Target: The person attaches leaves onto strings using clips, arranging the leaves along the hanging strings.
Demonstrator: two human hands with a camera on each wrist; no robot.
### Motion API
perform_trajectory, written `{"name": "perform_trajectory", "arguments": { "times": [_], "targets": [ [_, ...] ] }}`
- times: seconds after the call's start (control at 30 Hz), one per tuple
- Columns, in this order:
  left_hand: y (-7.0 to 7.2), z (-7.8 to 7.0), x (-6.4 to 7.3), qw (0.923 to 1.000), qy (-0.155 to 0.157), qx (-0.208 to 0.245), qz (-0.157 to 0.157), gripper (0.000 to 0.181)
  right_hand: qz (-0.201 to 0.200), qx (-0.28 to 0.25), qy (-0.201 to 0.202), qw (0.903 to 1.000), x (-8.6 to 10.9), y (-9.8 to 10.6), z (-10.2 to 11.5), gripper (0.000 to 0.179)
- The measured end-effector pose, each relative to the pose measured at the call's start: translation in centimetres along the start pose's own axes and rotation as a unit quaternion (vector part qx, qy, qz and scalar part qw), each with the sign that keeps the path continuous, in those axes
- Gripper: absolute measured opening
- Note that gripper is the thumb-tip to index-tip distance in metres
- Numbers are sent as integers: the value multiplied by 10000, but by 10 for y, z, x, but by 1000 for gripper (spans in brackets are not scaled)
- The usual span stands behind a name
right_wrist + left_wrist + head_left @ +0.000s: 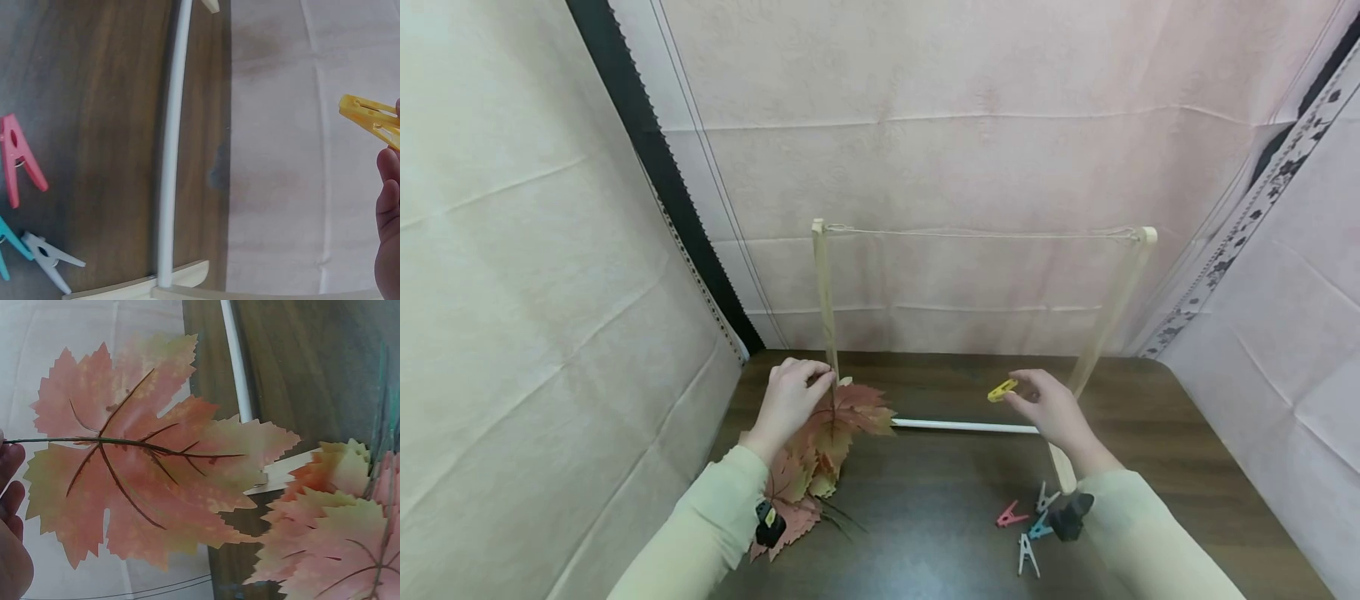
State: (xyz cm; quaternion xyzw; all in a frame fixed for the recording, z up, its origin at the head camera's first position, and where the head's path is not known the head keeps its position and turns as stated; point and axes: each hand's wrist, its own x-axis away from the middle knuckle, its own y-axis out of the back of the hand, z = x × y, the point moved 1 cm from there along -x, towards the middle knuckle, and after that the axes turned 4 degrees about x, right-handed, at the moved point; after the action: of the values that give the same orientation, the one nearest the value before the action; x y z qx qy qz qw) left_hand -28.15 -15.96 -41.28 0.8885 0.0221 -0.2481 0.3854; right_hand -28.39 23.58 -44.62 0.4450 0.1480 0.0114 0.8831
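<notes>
My left hand [795,398] pinches the thin stem of a red and yellow artificial maple leaf [156,456], which hangs below the fingertips close to the left post of a wooden frame [824,292]. Over on the right, a yellow clothespin [1002,390] is pinched at its handle end between the thumb and fingers of my right hand [1051,408]. In the right wrist view the clothespin's nose points away from the fingers. A string [977,234] runs between the tops of the two posts, above both hands.
More artificial leaves [790,492] lie stacked at the table's left, stems pointing right. Pink [1011,514], blue [1041,526] and white clothespins [1027,554] lie near the right forearm. A white rod [966,426] joins the frame's feet. Pale cloth walls [970,167] stand behind and beside the table.
</notes>
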Motion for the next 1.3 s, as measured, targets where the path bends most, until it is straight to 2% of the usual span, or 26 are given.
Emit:
{"name": "perform_trajectory", "arguments": {
  "times": [0.2, 0.3, 0.43, 0.57, 0.77, 1.07, 1.3],
  "targets": [
    [1, -10, -16, 9999, -137, 60, -28, 16, -285, -64, 30, 9996, -6, 6, 11, 41],
    [2, -15, -24, 9996, -182, 137, -194, 17, -405, -257, 11, 9988, -10, 4, 19, 41],
    [6, -19, -30, 9991, -70, 145, -405, 16, -372, -439, 89, 9983, -16, -4, 28, 41],
    [7, -21, -36, 9986, 26, 272, -456, 17, -467, -499, 89, 9976, -20, -5, 30, 40],
    [4, -31, -47, 9970, 100, 499, -585, 18, -633, -523, 212, 9964, -30, 12, 35, 39],
    [3, -48, -64, 9944, 32, 528, -909, 17, -970, -433, 581, 9926, -47, 36, 61, 36],
    [0, -63, -75, 9939, -240, -27, -1078, 16, -1033, -516, 595, 9915, -54, 50, 82, 36]
  ]
}}
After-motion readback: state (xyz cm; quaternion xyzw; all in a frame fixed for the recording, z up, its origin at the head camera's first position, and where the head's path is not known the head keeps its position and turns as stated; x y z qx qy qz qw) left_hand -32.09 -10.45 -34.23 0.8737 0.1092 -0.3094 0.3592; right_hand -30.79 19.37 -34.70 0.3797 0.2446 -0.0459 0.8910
